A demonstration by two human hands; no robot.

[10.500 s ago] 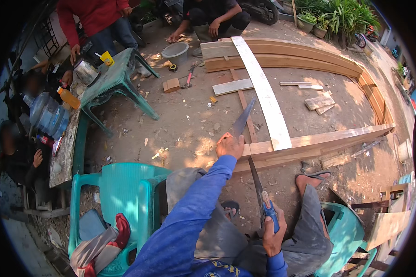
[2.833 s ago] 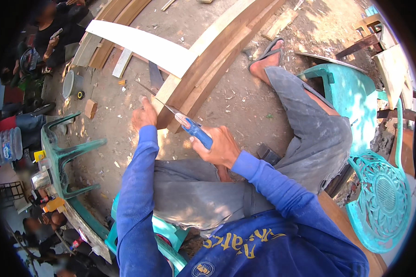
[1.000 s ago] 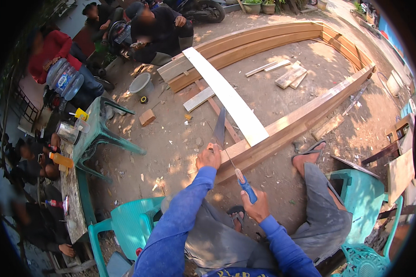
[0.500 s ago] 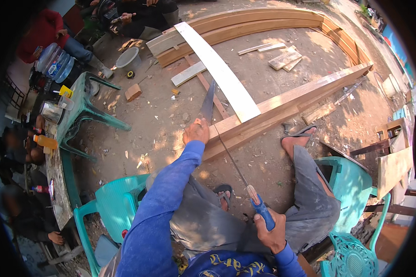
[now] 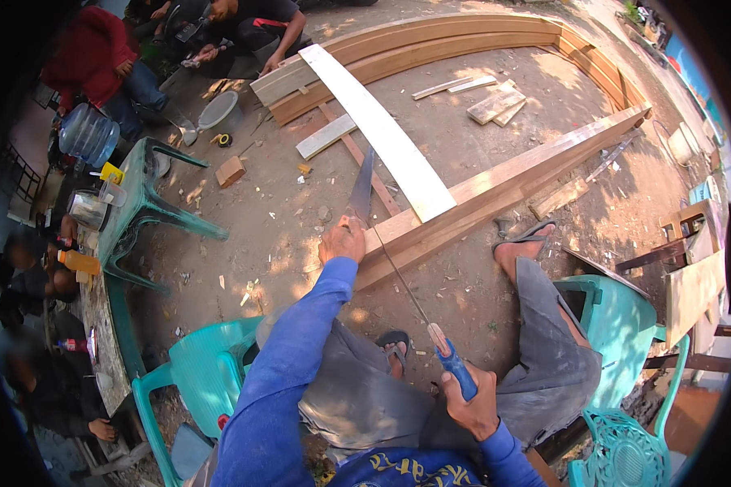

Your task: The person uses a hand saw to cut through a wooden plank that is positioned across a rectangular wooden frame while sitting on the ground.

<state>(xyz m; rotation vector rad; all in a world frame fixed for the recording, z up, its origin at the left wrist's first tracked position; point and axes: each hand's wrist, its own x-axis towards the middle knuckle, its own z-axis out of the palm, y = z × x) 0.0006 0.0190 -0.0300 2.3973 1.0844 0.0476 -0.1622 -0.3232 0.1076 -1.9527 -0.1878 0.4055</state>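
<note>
Drawn back toward the body, the right hand (image 5: pixel 475 407) curls fingers round a saw handle (image 5: pixel 459 373); left hand (image 5: pixel 343 241), grip unclear.

From where I stand, the handsaw (image 5: pixel 441 341), blue-handled with a tan patch by the blade, shows edge-on, its far end across the long brown beam's (image 5: pixel 512 180) near end. A second saw (image 5: pixel 361 188), broad and dark, points away beside it.

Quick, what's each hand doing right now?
Left hand: at the near end of the beam; whether open or closed cannot be told.
Right hand: closed, holding a saw by its handle.
</note>
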